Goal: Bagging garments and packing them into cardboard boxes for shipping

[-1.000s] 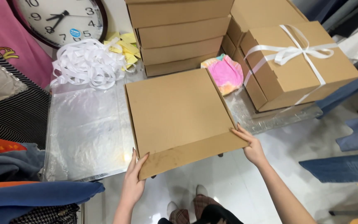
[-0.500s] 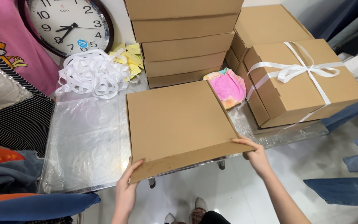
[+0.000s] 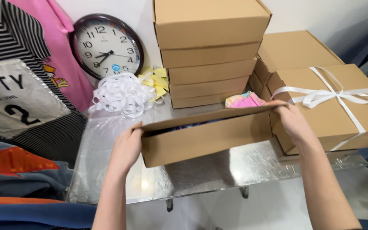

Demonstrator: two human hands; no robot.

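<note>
Cardboard box [image 3: 209, 135], flat and plain brown, is held in the air just above the shiny foil-covered table [image 3: 218, 170], its long front side facing the camera and its lid tipped so only a thin edge of the top shows. A narrow gap under the lid reveals something dark blue inside, too hidden to tell what. The box tilts slightly, its right end higher than its left.

Behind it stands a stack of closed brown boxes [image 3: 211, 47] against the wall. To the right sits a ribboned box [image 3: 333, 106], tied with white ribbon in a bow, on top of further brown boxes. A round wall clock [image 3: 106, 46] leans against the wall at the left, with a heap of white ribbon [image 3: 122, 94] in front of it and some yellow paper scraps [image 3: 156, 81] beside that. A pink and multicoloured bundle [image 3: 245, 100] peeks out just behind the held box. Striped, pink and blue garments [image 3: 18, 85] hang at the left.

The left hand [image 3: 126, 149] is wrapped around the box's left end, thumb up on the lid edge, fingers closed on the side. The right hand [image 3: 292, 121] clasps the right end the same way, fingers curled over the top corner.
</note>
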